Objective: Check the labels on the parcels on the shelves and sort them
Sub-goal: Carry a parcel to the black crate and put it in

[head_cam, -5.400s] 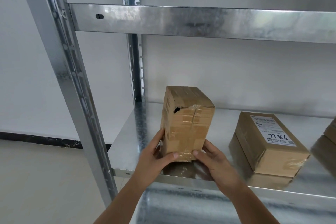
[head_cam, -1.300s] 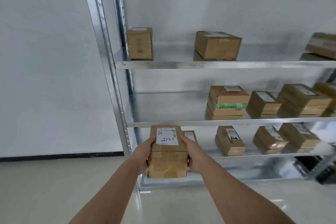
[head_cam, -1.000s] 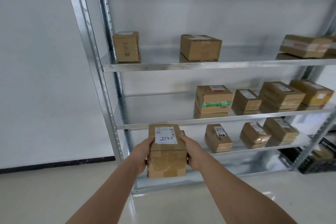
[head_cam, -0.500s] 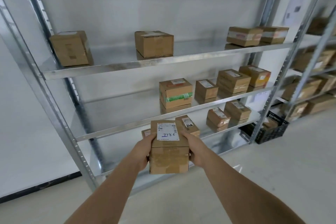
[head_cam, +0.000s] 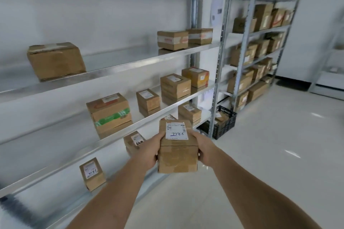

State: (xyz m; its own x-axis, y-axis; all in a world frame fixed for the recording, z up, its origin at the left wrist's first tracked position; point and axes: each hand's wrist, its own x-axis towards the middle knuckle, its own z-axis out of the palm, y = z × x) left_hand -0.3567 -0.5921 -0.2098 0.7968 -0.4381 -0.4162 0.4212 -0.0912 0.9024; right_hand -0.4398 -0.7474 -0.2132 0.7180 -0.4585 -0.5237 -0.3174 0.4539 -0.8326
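Gripping one brown box (head_cam: 177, 151) from both sides, the two hands hold it out in the air above the floor, in front of the near rack (head_cam: 119, 69). The left hand (head_cam: 149, 149) curls round the box's left face and the right hand (head_cam: 202, 148) round its right face. One white label (head_cam: 176, 130) with blue handwriting lies on the box's top, facing up.

Left of the hands and lower, one small labelled box (head_cam: 92, 174) stands on the bottom shelf. Just beyond the left hand a second labelled box (head_cam: 134, 142) shows there, and two more peek out beyond the held box. Above the hands, the middle shelf carries four boxes, the nearest a box with green tape (head_cam: 109, 112). Higher, the next shelf carries three: one large box (head_cam: 55, 60) far to the left and two side by side above the hands.

To the right beyond the hands, one black crate (head_cam: 223, 123) sits on the floor. Past it a second rack (head_cam: 260, 39) is crowded with boxes, too blurred to count.
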